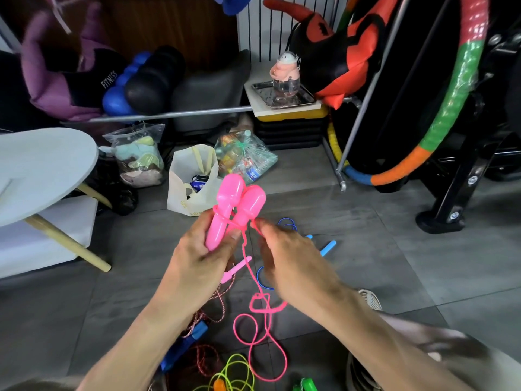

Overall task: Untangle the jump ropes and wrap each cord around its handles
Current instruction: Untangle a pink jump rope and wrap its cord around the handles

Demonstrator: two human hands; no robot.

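Left hand (197, 258) clenched around two pink handles (234, 210), held together above the floor (366, 235). Right hand (287, 258) pinching the pink cord (253, 280) just beside them, remainder trailing down in loops.

a cluttered home gym or storage corner: a striped multicolour hula hoop (454, 88), blue and black foam rollers (146, 80), a black exercise-machine frame (462, 187), stuffed plastic bags (138, 156) on grey floor tiles (380, 244)
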